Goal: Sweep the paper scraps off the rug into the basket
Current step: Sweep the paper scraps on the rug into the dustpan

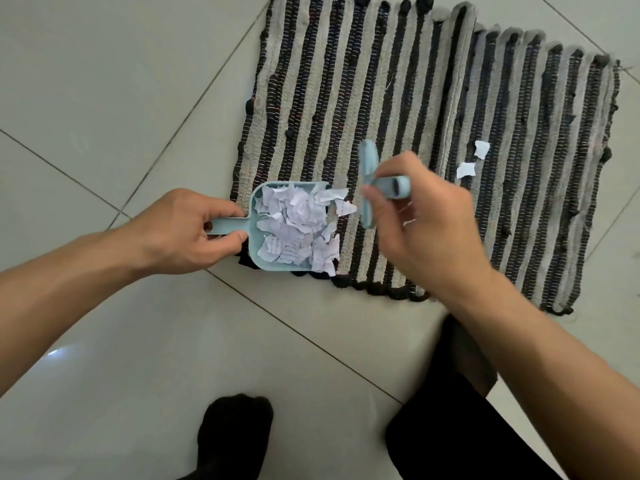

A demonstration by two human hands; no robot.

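left hand (pixel 194 230): fingers curled tight round the handle of the light-blue dustpan (pixel 258 237); thumb on top, no gap showing.
dustpan: flat on the near-left corner of the rug (pixel 433 133), mouth pointing away from the left hand toward the right one.
scraps in pan (pixel 294 226): heaped, printed paper, piled to the lip; a few hang over the open edge, one sits just past it on the rug, right by the brush.
brush (pixel 367 183): small, light-blue, T-shaped, blurred; head just off the pan's mouth, between the two hands.
right hand (pixel 415 209): wrapped round the brush handle, fingers folded in, thumb side toward the pan; whether the head touches the rug, cannot tell.
loose scraps (pixel 465 169): two white bits on the rug beyond the right hand, on its far side from the pan, well apart from the heap; second one (pixel 481 148) just beside the first.
basket: not in view.
step, judged: brushing the last bits into the pan; most of the job looks done.
how to do it well: keep the pan lip pressed flat to the weave, reach past the two bits, draw short low strokes back to the mouth; pan is full, so go gently or the heap spills over the lip.
floor (pixel 104 81): pale tile all round, no scraps seen on it.
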